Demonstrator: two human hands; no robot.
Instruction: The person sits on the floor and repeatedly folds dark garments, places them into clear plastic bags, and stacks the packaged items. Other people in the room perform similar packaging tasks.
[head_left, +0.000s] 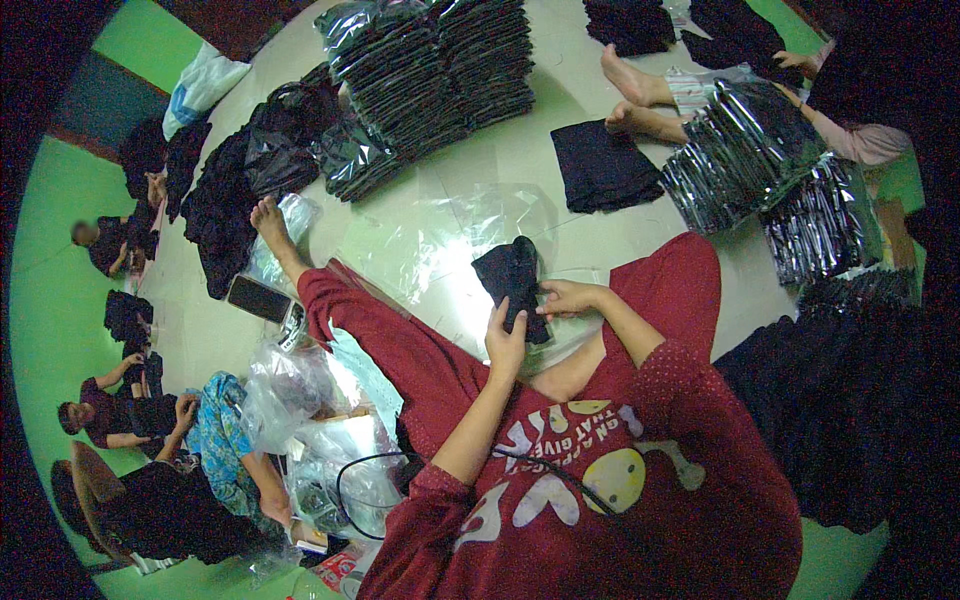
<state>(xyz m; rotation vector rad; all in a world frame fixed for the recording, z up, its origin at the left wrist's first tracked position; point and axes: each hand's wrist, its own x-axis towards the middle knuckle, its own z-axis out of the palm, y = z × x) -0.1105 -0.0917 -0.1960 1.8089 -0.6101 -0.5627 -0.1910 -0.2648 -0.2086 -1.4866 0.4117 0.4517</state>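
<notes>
A folded black garment [508, 268] lies in front of my lap, between my spread legs. My left hand [506, 338] grips its near end, thumb and fingers on either side. At the garment's right edge, my right hand [572, 298] has its fingers pinched together. Clear plastic [582, 278] shows beside that hand, but whether the fingertips hold the plastic or the cloth cannot be made out. Part of the garment's near end is hidden by my left hand.
Clear plastic bags [480, 215] lie on the floor ahead. Beyond stands a tall stack of bagged black garments [430, 80]. A phone [258, 298] rests by my left foot. More bagged stacks [740, 150] and a co-worker's feet [640, 90] are at right; other people sit at left.
</notes>
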